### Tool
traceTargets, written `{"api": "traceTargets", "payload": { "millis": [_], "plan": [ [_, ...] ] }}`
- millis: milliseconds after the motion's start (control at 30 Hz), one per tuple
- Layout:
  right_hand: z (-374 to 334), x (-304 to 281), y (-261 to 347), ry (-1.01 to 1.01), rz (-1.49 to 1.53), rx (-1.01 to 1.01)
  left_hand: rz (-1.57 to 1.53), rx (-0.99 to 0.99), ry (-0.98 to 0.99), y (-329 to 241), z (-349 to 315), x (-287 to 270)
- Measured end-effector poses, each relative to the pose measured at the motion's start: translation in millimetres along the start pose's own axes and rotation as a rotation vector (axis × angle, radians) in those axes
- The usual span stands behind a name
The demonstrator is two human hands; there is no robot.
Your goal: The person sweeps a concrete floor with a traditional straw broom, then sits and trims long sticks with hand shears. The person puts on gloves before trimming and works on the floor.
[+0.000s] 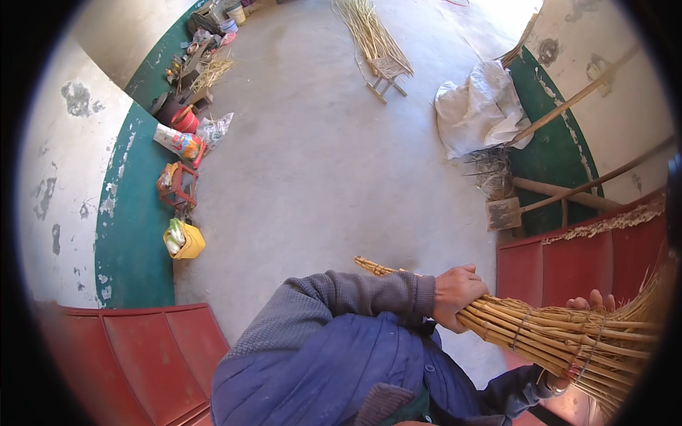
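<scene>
A straw broom (561, 334) made of bundled yellow-brown stalks lies across my front at the right, bound with several wire ties. Its thin handle end (373, 265) pokes out past my left sleeve, while the bushy end runs off to the right rim. My left hand (458, 295) is closed around the neck of the bundle, just left of the first tie. From beneath, my right hand (592, 301) grips the wider part; its fingertips show on the far side, and the bundle hides most of the palm.
Red metal door panels (153, 355) stand at the near left, and another panel (561, 270) at right. A white sack (479, 110) and a long-handled shovel (504, 213) rest by the right wall. A small stool (389, 71) with stalks, and a yellow bucket (187, 241), are on the concrete floor.
</scene>
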State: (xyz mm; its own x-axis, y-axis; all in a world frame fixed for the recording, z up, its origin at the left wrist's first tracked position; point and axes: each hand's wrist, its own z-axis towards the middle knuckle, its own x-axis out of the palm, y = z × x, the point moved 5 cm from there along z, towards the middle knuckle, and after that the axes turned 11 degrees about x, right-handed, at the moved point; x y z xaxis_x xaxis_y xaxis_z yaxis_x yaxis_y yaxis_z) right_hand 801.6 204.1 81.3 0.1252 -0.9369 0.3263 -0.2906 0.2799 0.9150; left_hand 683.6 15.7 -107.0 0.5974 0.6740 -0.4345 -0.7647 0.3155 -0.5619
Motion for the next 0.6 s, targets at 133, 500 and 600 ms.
{"api": "traceTargets", "payload": {
  "millis": [133,500,600],
  "plan": [
    [73,-23,34,-0.074,-0.357,0.091,-0.007,0.012,-0.056,60,24,-22],
    [339,7,57,0.058,0.018,-0.645,0.575,-0.362,-0.135,141,-42,-239],
    [407,44,60,0.059,-0.017,-0.683,0.787,-0.739,-0.065,151,-162,-298]
  ]
}}
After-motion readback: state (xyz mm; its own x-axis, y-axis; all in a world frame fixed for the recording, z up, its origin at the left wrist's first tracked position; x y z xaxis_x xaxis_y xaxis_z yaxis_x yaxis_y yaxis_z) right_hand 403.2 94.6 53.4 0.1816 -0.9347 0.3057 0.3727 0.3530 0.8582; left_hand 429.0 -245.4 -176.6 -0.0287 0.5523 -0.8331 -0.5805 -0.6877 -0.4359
